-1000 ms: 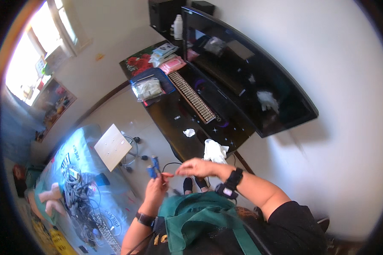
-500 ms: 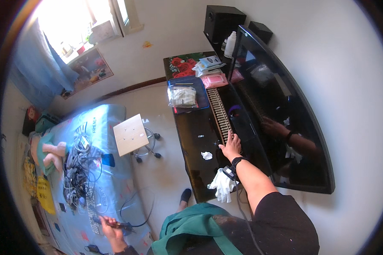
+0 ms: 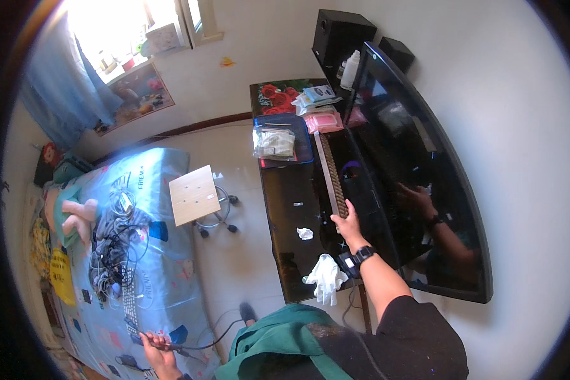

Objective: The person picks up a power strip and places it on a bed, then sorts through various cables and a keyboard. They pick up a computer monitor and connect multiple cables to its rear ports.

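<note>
Blue bed cover (image 3: 166,248), left of frame, is showing printed lettering (image 3: 140,174); dark counter (image 3: 285,209), centre, is carrying brown abacus (image 3: 330,174). Right hand (image 3: 351,229) fingers are pinching its lower end; left hand (image 3: 161,358) fingers, lower left, are curling around black cable (image 3: 201,348).

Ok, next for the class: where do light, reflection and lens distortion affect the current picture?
In the head view, the window is blown out to white; the black screen mirrors the right hand, and its outer edge looks bowed; black vignetting fills the corners.
</note>
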The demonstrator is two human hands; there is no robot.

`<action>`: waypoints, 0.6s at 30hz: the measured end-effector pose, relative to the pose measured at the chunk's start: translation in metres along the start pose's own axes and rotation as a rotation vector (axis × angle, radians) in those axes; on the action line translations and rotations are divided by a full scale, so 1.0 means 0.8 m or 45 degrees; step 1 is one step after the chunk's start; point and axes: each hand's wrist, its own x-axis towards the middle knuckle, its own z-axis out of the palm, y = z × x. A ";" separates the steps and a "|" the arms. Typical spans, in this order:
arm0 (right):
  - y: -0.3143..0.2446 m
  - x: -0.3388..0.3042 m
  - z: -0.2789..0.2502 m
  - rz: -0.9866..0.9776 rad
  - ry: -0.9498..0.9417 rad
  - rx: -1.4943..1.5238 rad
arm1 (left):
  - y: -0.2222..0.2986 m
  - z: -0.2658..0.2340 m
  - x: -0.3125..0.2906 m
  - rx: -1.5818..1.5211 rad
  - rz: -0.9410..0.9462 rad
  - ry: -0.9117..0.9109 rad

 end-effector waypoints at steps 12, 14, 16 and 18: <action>-0.150 -0.176 0.092 -0.169 -0.613 0.120 | 0.039 -0.067 0.074 -0.071 -0.132 0.083; -0.193 -0.220 0.157 -0.095 -0.835 0.147 | 0.052 -0.120 0.090 -0.102 -0.119 0.069; -0.204 -0.251 0.228 0.005 -1.059 0.158 | 0.068 -0.167 0.091 -0.126 -0.197 0.078; -0.222 -0.291 0.301 0.119 -1.255 0.139 | 0.085 -0.207 0.087 -0.197 -0.272 0.063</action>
